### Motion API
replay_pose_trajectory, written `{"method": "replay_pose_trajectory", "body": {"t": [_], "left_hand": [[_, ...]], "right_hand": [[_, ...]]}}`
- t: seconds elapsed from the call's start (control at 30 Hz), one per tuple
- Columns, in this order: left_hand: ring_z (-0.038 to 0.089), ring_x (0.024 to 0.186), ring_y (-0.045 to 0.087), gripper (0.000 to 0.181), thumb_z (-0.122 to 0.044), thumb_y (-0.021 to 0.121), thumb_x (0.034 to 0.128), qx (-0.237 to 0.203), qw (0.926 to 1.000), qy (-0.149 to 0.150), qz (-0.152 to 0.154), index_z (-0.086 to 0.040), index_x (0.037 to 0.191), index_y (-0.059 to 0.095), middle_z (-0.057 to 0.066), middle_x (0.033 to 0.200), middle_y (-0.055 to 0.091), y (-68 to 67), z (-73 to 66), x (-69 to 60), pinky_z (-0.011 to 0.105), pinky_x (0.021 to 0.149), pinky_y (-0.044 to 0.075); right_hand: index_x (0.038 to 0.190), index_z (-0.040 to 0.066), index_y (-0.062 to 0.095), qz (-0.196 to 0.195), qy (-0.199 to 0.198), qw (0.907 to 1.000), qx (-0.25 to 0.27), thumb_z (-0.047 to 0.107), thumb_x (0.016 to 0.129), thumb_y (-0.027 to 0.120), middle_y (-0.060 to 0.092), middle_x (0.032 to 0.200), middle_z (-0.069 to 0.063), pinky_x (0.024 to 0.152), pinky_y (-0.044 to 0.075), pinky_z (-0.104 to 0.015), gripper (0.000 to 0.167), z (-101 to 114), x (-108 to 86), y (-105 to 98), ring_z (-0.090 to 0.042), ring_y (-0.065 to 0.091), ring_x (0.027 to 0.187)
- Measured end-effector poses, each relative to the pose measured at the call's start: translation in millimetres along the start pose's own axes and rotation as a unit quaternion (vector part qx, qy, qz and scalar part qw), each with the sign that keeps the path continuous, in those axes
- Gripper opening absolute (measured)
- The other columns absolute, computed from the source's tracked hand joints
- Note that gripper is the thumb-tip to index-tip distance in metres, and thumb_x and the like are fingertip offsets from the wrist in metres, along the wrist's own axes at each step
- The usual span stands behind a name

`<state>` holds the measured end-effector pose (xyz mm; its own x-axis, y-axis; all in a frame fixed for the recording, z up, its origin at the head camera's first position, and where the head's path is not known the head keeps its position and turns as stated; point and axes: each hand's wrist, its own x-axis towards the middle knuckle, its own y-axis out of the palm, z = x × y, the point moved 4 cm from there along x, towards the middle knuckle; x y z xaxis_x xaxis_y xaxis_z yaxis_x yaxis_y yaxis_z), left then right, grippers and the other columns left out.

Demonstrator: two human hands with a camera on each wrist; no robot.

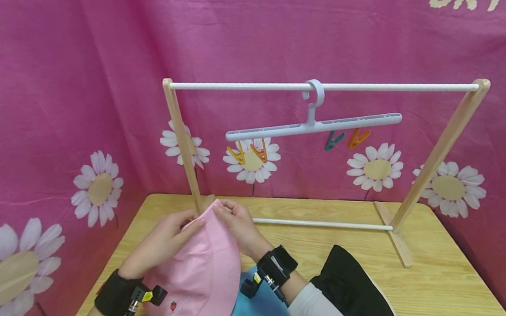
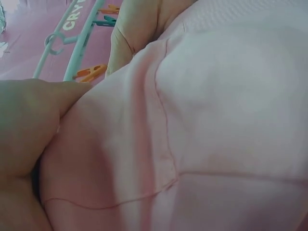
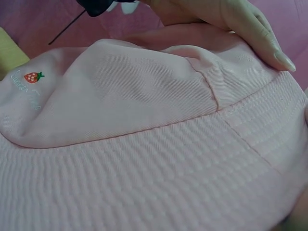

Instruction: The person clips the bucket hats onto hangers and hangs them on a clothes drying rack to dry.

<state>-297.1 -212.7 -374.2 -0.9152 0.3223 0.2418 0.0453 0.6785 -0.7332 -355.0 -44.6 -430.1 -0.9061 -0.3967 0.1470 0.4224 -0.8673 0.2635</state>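
Observation:
A pink bucket hat [image 1: 194,277] with a small strawberry embroidered on it hangs between my two hands, above the near part of the table. My left hand [image 1: 161,242] pinches its upper left side between thumb and fingers. With thumb and fingers my right hand [image 1: 240,226] grips the top edge of the brim. In the right wrist view the stitched brim [image 3: 144,183] and the strawberry [image 3: 33,77] fill much of the picture. The left wrist view is mostly pink cloth [image 2: 226,106], close up. Some fingertips are hidden behind the hat.
A pale hanger [image 1: 313,128] with yellow, orange and teal clips hangs from the white bar [image 1: 250,85] of a wooden rack [image 1: 440,153]. Under my right forearm lies blue cloth [image 1: 259,310]. A black hat-like item [image 1: 353,295] lies on the wooden table [image 1: 457,278] to the right.

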Motion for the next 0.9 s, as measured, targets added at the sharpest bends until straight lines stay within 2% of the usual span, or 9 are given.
{"method": "replay_pose_trajectory", "body": {"t": [0.1,0.2,0.3,0.53,0.67,0.77,0.9], "left_hand": [[0.014,0.069,0.052,0.019,-0.034,0.066,0.1046,-0.001,1.0,0.002,-0.001,-0.016,0.108,0.072,-0.006,0.075,0.055,-1.0,-3.5,2.3,0.028,0.063,0.044],[0.014,0.063,0.05,0.017,-0.032,0.067,0.1043,0.003,0.9999,0.015,-0.001,-0.015,0.102,0.069,-0.005,0.069,0.048,-3.5,-8.2,5.4,0.027,0.059,0.043],[0.014,0.061,0.051,0.015,-0.03,0.068,0.1036,0.012,0.9997,0.02,-0.001,-0.016,0.1,0.067,-0.005,0.067,0.047,-6.1,-12.6,9.5,0.027,0.057,0.044],[0.015,0.068,0.058,0.021,-0.031,0.069,0.1026,0.015,0.9996,0.024,0.003,-0.017,0.117,0.071,-0.006,0.076,0.058,-9.5,-22.4,17.2,0.028,0.062,0.051],[0.013,0.064,0.053,0.014,-0.032,0.069,0.1025,0.034,0.9988,0.034,-0.001,-0.018,0.103,0.068,-0.005,0.07,0.05,-10.0,-28.6,22.8,0.027,0.06,0.045],[0.013,0.059,0.048,0.015,-0.032,0.068,0.1031,0.049,0.9981,0.038,0.002,-0.019,0.097,0.064,-0.005,0.066,0.043,-9.1,-33.4,27.5,0.027,0.058,0.04],[0.013,0.059,0.049,0.015,-0.031,0.067,0.1036,0.042,0.9979,0.04,0.028,-0.017,0.101,0.064,-0.004,0.067,0.044,-4.3,-40.3,35.4,0.027,0.056,0.041]], "right_hand": [[0.126,-0.003,0.063,0.0,0.0,1.0,0.002,0.019,0.109,0.056,0.072,0.097,0.004,0.074,0.056,-0.024,0.028,3.8,0.8,-1.3,-0.008,0.067,0.083],[0.119,0.005,0.065,-0.003,-0.003,0.9999,0.011,0.019,0.109,0.057,0.072,0.095,0.005,0.071,0.056,-0.024,0.019,8.6,2.5,-2.7,-0.009,0.066,0.08],[0.115,0.008,0.066,-0.001,-0.013,0.9998,0.018,0.017,0.109,0.055,0.073,0.094,0.005,0.071,0.056,-0.024,0.015,14.9,4.6,-3.6,-0.009,0.067,0.08],[0.112,0.011,0.067,-0.003,-0.029,0.9993,0.023,0.015,0.109,0.055,0.073,0.096,0.004,0.073,0.057,-0.023,0.013,24.9,7.5,-9.3,-0.009,0.067,0.082],[0.108,0.015,0.068,-0.007,-0.027,0.999,0.033,0.014,0.109,0.055,0.072,0.094,0.005,0.072,0.056,-0.023,0.013,28.5,8.8,-13.9,-0.008,0.068,0.08],[0.111,0.013,0.068,-0.01,-0.028,0.999,0.032,0.014,0.109,0.054,0.071,0.094,0.005,0.072,0.056,-0.023,0.014,32.0,8.4,-20.2,-0.008,0.067,0.08],[0.12,0.004,0.066,-0.018,-0.029,0.9992,0.021,0.016,0.11,0.054,0.07,0.093,0.005,0.072,0.055,-0.022,0.02,37.1,6.5,-33.3,-0.007,0.065,0.081]]}}
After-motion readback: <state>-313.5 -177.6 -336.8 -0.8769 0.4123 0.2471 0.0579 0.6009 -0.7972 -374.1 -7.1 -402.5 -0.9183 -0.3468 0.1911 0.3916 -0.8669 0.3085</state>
